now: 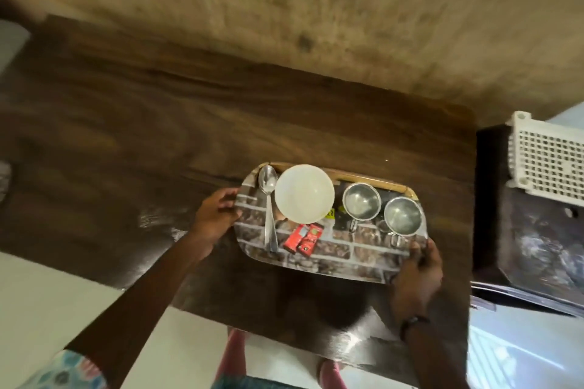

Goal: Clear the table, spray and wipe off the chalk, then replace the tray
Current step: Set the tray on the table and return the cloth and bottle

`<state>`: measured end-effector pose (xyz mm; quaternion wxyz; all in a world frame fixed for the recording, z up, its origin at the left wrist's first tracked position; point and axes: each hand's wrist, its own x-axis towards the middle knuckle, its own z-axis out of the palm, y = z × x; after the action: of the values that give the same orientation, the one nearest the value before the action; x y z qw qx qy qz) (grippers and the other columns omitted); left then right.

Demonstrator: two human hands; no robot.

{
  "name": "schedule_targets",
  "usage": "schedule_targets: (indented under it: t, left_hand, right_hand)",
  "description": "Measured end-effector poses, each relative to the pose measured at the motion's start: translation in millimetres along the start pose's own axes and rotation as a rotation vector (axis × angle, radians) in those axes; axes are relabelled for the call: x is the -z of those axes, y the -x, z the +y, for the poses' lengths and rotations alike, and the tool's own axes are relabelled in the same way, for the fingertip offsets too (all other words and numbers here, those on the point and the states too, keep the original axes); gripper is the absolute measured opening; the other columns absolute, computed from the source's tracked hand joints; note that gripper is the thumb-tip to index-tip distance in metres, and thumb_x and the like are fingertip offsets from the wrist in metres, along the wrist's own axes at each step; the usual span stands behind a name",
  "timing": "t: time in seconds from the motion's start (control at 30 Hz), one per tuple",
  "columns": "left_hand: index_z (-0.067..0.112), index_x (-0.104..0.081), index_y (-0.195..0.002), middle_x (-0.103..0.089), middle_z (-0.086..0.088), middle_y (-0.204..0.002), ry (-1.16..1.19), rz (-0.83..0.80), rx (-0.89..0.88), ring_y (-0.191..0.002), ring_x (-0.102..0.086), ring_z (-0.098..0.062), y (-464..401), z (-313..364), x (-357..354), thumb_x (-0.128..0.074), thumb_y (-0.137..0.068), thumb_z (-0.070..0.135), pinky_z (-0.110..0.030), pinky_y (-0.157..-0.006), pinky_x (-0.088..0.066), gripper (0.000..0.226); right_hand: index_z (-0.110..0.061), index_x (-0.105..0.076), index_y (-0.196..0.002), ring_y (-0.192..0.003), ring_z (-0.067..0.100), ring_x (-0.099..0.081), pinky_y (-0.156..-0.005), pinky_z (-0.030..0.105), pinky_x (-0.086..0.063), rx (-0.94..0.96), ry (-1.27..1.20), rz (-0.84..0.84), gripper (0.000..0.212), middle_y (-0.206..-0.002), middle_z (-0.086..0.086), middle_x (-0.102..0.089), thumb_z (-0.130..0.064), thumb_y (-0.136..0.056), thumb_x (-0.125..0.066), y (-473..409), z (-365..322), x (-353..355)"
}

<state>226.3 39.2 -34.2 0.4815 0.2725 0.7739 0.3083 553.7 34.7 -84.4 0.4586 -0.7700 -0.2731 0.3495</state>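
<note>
I read this as either the opening lift or the final replacing of the tray (363, 257); no chalk shows on the blurred table (158, 123), so I cannot tell which. Nearest me, my right hand (417, 275) grips the tray's near right corner, thumb curled over the rim. My left hand (218, 215) holds the tray's left end, fingers bent around its edge. The tray lies between them, toward the table's right side. On the tray: red packets (301, 238) near its front, a spoon (268, 199) at its left, a white bowl (304, 193) beside that, two steel cups (361, 200) to the bowl's right. Next I must keep the tray level, since the load could slide.
</note>
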Motion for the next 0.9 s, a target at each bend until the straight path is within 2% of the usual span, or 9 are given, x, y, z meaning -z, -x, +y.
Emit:
schedule_targets:
  t: [0.1, 0.17, 0.23, 0.33, 0.4, 0.6, 0.73, 0.8, 0.9]
  left_hand:
    - [0.002, -0.06, -0.117, -0.067, -0.017, -0.098, -0.006, 0.084, -0.046, -0.064, -0.058, 0.004, -34.9, -6.7, 64.6, -0.055, -0.082, -0.015, -0.004, -0.049, -0.044, 0.039]
    - [0.002, -0.06, -0.119, -0.068, -0.011, -0.099, 0.023, 0.123, -0.038, -0.07, -0.06, 0.0, -57.8, -8.7, 98.6, -0.054, -0.083, -0.014, -0.005, -0.055, -0.048, 0.04]
    - [0.002, -0.06, -0.12, -0.066, -0.015, -0.108, 0.06, 0.163, -0.029, -0.079, -0.061, -0.011, -81.6, -9.7, 131.6, -0.053, -0.084, -0.015, -0.01, -0.063, -0.051, 0.041]
    - [0.005, -0.061, -0.12, -0.066, -0.016, -0.115, 0.13, 0.203, 0.02, -0.094, -0.061, -0.02, -113.4, -11.0, 171.8, -0.053, -0.086, -0.012, -0.035, -0.083, -0.055, 0.038]
    - [0.005, -0.061, -0.12, -0.066, -0.015, -0.116, 0.161, 0.228, 0.048, -0.096, -0.061, -0.021, -133.7, -13.5, 193.0, -0.052, -0.087, -0.01, -0.043, -0.088, -0.053, 0.037]
    - [0.007, -0.061, -0.121, -0.066, -0.011, -0.116, 0.221, 0.289, 0.085, -0.086, -0.063, -0.015, -175.4, -22.4, 228.6, -0.054, -0.088, -0.007, -0.022, -0.067, -0.055, 0.036]
    - [0.006, -0.058, -0.124, -0.065, -0.012, -0.12, 0.169, 0.263, 0.078, -0.094, -0.061, -0.014, -192.6, -23.4, 238.8, -0.052, -0.089, -0.008, -0.015, -0.063, -0.053, 0.038]
    - [0.004, -0.057, -0.125, -0.064, -0.011, -0.12, 0.172, 0.251, 0.081, -0.094, -0.06, -0.013, -197.7, -25.4, 239.1, -0.05, -0.089, -0.009, -0.01, -0.057, -0.051, 0.039]
    - [0.005, -0.057, -0.125, -0.065, -0.008, -0.115, 0.179, 0.231, 0.08, -0.088, -0.062, -0.012, -201.2, -28.0, 239.9, -0.05, -0.09, -0.008, -0.009, -0.052, -0.051, 0.038]
  right_hand:
    - [-0.019, -0.057, -0.121, -0.109, 0.031, -0.06, -0.094, 0.047, -0.049, 0.002, -0.005, 0.01, 0.035, -0.119, 0.017, -0.061, -0.035, -0.09, -0.054, 43.1, 6.8, -69.9]
    - [-0.021, -0.057, -0.119, -0.108, 0.033, -0.06, -0.093, 0.052, -0.049, 0.004, -0.001, 0.03, 0.043, -0.117, 0.017, -0.061, -0.045, -0.084, -0.051, 61.3, 18.1, -108.0]
    - [-0.012, -0.056, -0.121, -0.109, 0.035, -0.058, -0.093, 0.051, -0.048, -0.008, -0.006, 0.057, 0.051, -0.117, 0.019, -0.06, -0.046, -0.084, -0.049, 86.6, 12.1, -148.9]
    - [-0.009, -0.054, -0.125, -0.112, 0.031, -0.057, -0.096, 0.048, -0.048, -0.02, -0.03, 0.093, 0.045, -0.121, 0.018, -0.058, -0.036, -0.089, -0.05, 120.1, 0.2, -200.6]
    - [-0.007, -0.052, -0.127, -0.113, 0.03, -0.056, -0.098, 0.046, -0.046, -0.024, -0.012, 0.112, 0.04, -0.123, 0.018, -0.056, -0.026, -0.093, -0.051, 137.3, -3.2, -230.2]
    - [-0.003, -0.048, -0.131, -0.106, 0.022, -0.055, -0.089, 0.025, -0.044, -0.026, -0.015, 0.159, 0.037, -0.123, 0.017, -0.054, -0.017, -0.097, -0.048, 165.2, -5.7, -282.9]
    - [0.002, -0.048, -0.13, -0.102, 0.016, -0.049, -0.071, -0.003, -0.035, -0.027, -0.053, 0.209, 0.035, -0.121, 0.012, -0.051, -0.008, -0.097, -0.047, 178.4, -10.2, -299.1]
    - [0.003, -0.048, -0.13, -0.101, 0.014, -0.048, -0.069, -0.006, -0.033, -0.021, -0.05, 0.224, 0.034, -0.117, 0.008, -0.048, -0.005, -0.097, -0.046, 180.9, -11.6, -302.6]
    - [0.002, -0.048, -0.13, -0.103, 0.015, -0.05, -0.076, -0.001, -0.038, -0.01, -0.015, 0.237, 0.034, -0.124, 0.016, -0.051, -0.007, -0.097, -0.047, 180.2, -10.9, -304.1]
